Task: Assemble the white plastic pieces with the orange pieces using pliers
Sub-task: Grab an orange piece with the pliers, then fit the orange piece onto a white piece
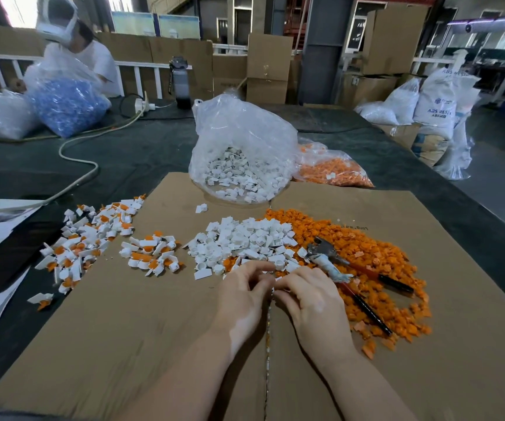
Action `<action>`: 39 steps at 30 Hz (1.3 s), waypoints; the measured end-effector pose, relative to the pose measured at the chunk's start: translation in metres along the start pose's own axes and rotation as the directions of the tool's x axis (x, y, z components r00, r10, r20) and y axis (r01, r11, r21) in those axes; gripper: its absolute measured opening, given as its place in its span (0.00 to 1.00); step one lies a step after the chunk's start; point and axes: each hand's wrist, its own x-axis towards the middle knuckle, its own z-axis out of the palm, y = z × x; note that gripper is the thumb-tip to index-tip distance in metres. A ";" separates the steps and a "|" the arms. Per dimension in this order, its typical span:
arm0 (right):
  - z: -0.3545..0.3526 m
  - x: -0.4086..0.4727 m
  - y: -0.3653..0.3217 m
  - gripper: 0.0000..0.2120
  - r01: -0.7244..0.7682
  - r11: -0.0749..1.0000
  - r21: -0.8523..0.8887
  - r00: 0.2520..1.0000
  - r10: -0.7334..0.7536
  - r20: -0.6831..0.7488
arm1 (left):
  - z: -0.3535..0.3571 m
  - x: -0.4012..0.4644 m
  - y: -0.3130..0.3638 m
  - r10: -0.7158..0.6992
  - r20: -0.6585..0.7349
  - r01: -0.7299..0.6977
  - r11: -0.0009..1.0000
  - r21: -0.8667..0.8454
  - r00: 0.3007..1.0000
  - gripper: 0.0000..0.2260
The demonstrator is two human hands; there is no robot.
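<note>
— What are your hands doing?

— My left hand (243, 294) and my right hand (307, 294) meet over the cardboard sheet (154, 323), fingers curled, pinching a small white piece (278, 279) between them. It is too small for me to tell its shape or whether an orange part sits in it.

— And the pliers?

— The pliers (341, 268) lie just beside my right hand, on the orange pieces (376, 256), metal head away from me, red-and-black handles spread toward me. Neither hand touches them.

— The loose parts?

— The white plastic pieces (245, 243) are heaped just beyond my fingers, touching the orange heap on their right. To the left lie assembled pieces (90, 238), white with orange, some on the cardboard, some on the dark table (138, 147).

— Farther out?

— A clear bag of white parts (242, 156) stands at the cardboard's far edge, a bag of orange parts (333, 168) beside it on the right.

— Any writing?

— A white sack (439, 104) at the right reads "ABS RESIN"; its smaller print is unreadable. There is small print on the cardboard beyond the orange heap, too tiny to read.
</note>
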 end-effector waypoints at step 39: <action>-0.002 -0.006 0.002 0.04 -0.128 0.992 -0.001 0.978 0.126 -0.168 | -0.005 -0.011 0.004 0.094 -0.069 -0.096 0.995 -0.026 0.993 0.14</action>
